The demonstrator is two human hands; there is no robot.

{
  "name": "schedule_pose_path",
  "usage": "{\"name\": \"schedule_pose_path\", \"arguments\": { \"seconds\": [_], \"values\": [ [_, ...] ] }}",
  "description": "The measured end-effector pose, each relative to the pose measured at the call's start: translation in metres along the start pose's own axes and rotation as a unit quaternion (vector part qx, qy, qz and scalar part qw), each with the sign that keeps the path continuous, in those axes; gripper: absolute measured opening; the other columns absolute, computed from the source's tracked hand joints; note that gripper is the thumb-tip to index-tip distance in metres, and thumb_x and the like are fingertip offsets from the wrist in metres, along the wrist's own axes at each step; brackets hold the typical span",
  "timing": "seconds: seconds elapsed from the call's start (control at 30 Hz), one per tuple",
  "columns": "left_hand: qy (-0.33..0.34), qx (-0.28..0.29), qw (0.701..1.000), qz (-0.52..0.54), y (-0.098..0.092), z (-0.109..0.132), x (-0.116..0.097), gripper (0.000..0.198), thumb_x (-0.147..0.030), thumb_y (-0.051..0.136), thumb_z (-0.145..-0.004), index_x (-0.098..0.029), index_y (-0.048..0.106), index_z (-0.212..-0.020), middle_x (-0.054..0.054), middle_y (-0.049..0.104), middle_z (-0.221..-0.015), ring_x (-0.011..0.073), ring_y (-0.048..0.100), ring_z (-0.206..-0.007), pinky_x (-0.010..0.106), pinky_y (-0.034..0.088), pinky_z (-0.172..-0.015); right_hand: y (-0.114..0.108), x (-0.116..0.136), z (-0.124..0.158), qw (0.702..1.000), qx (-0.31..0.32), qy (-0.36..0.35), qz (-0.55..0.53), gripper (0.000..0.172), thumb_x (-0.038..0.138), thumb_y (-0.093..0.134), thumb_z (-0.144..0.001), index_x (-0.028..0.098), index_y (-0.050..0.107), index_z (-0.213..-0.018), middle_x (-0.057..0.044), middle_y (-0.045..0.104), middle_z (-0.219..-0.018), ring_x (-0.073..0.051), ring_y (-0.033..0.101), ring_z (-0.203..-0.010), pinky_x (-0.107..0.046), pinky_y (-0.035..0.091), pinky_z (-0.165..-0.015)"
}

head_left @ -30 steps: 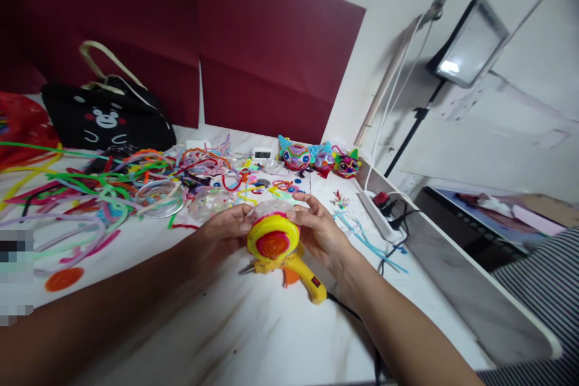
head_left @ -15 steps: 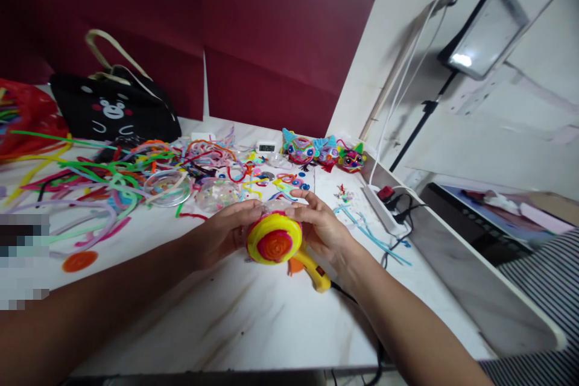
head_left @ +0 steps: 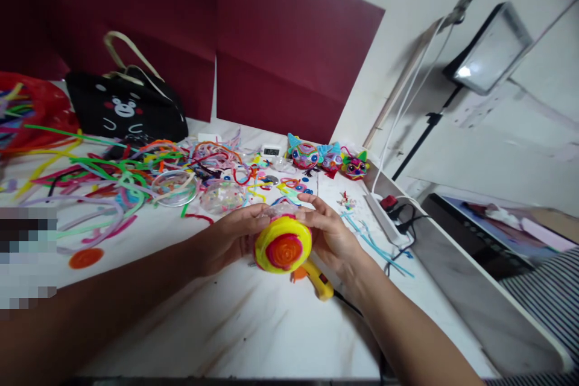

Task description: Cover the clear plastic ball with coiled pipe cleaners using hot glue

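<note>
- The left hand [head_left: 233, 238] grips the left side of the round piece [head_left: 284, 245]; its thumb lies near the top rim.
- The right hand [head_left: 332, 232] grips the right side of the same piece. The two hands are apart, with the piece between them.
- The piece is above the middle of the tabletop [head_left: 203, 325], its face toward the front edge: yellow outer ring, pink inner ring, orange centre.
- The yellow glue gun [head_left: 320, 283] lies behind and below the piece, partly hidden; its handle points toward the front right corner.
- Fuzzy stems [head_left: 129, 181] are heaped across the left rear, around a clear dish [head_left: 176, 188].
- An orange disc [head_left: 85, 258] lies near the left edge.
- Three decorated figures [head_left: 305, 155] stand by the rear right corner.
- A power strip [head_left: 384, 220] lies along the right edge, beside blue strips [head_left: 377, 245].
</note>
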State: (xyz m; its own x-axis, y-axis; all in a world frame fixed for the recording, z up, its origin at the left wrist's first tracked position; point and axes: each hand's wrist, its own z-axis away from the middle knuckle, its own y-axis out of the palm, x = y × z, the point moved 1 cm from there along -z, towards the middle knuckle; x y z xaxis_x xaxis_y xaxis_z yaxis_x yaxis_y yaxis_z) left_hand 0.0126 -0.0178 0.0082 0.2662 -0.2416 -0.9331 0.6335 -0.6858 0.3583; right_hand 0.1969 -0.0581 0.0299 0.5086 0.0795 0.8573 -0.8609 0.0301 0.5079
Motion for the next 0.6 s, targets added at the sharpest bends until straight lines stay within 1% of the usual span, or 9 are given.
{"name": "schedule_pose_path", "arguments": {
  "seconds": [0.07, 0.17, 0.27, 0.4, 0.5, 0.6],
  "values": [
    [-0.017, -0.021, 0.999, 0.031, 0.003, 0.001, -0.004, 0.033, -0.040, 0.079, -0.077, -0.019, 0.068, -0.099, 0.004, 0.073, -0.093, 0.0212, 0.065, -0.081, 0.030, 0.052, -0.070, 0.004, 0.005, 0.003, 0.999, 0.016, -0.029, 0.021, 0.063, 0.014, 0.089, -0.049, 0.021, 0.055, -0.101, 0.009, 0.062, -0.057, -0.009, 0.052, -0.046, -0.019, 0.043, -0.047],
    [-0.006, -0.037, 0.999, 0.033, 0.006, 0.003, -0.012, 0.029, -0.039, 0.080, -0.075, -0.019, 0.065, -0.090, 0.002, 0.070, -0.084, 0.0199, 0.063, -0.078, 0.029, 0.050, -0.068, 0.009, 0.015, 0.005, 0.995, 0.044, -0.063, 0.067, 0.063, 0.017, 0.090, -0.052, 0.022, 0.053, -0.103, 0.010, 0.062, -0.055, -0.008, 0.048, -0.042, -0.018, 0.037, -0.043],
    [0.014, -0.031, 0.999, -0.008, 0.007, 0.001, -0.017, 0.033, -0.042, 0.080, -0.076, -0.019, 0.063, -0.091, 0.003, 0.067, -0.082, 0.0195, 0.062, -0.077, 0.029, 0.050, -0.069, 0.014, 0.026, 0.004, 0.987, 0.073, -0.069, 0.123, 0.064, 0.018, 0.089, -0.054, 0.023, 0.051, -0.105, 0.010, 0.062, -0.056, -0.008, 0.050, -0.043, -0.017, 0.036, -0.043],
    [0.045, -0.023, 0.994, -0.093, 0.008, -0.005, -0.024, 0.037, -0.044, 0.082, -0.073, -0.018, 0.062, -0.091, 0.001, 0.066, -0.081, 0.0169, 0.060, -0.074, 0.026, 0.045, -0.065, 0.019, 0.037, 0.001, 0.973, 0.113, -0.076, 0.186, 0.067, 0.015, 0.088, -0.054, 0.023, 0.050, -0.108, 0.012, 0.060, -0.059, -0.008, 0.049, -0.045, -0.017, 0.038, -0.043],
    [0.040, -0.039, 0.988, -0.143, 0.011, -0.010, -0.032, 0.038, -0.042, 0.085, -0.070, -0.019, 0.061, -0.087, 0.000, 0.066, -0.079, 0.0177, 0.060, -0.075, 0.026, 0.043, -0.066, 0.020, 0.040, -0.002, 0.966, 0.132, -0.084, 0.208, 0.067, 0.016, 0.088, -0.055, 0.024, 0.051, -0.109, 0.013, 0.057, -0.060, -0.007, 0.046, -0.045, -0.017, 0.037, -0.043],
    [0.038, -0.055, 0.984, -0.165, 0.015, -0.014, -0.038, 0.036, -0.040, 0.085, -0.067, -0.018, 0.060, -0.081, 0.000, 0.065, -0.077, 0.0178, 0.059, -0.074, 0.026, 0.042, -0.065, 0.016, 0.040, -0.005, 0.962, 0.155, -0.091, 0.206, 0.065, 0.017, 0.089, -0.058, 0.024, 0.052, -0.112, 0.011, 0.058, -0.065, -0.008, 0.048, -0.050, -0.017, 0.039, -0.047]
  ]
}}
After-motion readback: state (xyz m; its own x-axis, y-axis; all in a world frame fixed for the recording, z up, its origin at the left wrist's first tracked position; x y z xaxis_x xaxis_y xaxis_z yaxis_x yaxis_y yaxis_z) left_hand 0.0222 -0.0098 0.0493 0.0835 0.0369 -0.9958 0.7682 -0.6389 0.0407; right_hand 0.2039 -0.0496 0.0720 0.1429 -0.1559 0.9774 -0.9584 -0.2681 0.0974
